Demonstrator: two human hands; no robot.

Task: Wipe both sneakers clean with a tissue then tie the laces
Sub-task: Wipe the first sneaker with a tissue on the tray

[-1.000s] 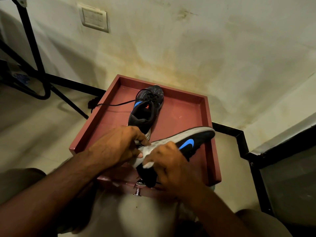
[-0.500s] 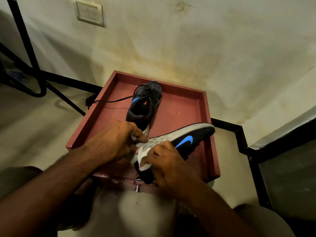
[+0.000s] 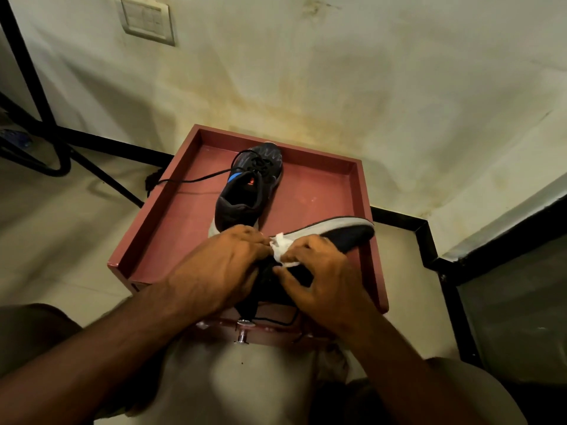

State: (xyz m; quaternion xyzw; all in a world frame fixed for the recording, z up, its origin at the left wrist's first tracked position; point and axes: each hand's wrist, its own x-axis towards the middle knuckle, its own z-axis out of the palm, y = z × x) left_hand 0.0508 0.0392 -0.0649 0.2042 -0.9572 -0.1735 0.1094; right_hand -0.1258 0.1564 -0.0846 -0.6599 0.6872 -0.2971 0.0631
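Closest to the camera, the left hand (image 3: 221,268) has its grip closed around the heel end of the near sneaker (image 3: 343,233), which lies tipped on its side across the front of the red tray (image 3: 356,182), grey sole facing the wall. The right hand (image 3: 325,277) pinches a crumpled white tissue (image 3: 280,250) against it; looks like near the sole edge, hard to tell. Further back, the second sneaker (image 3: 248,191) sits upright in the tray, one loose lace (image 3: 190,180) trailing over the left rim.
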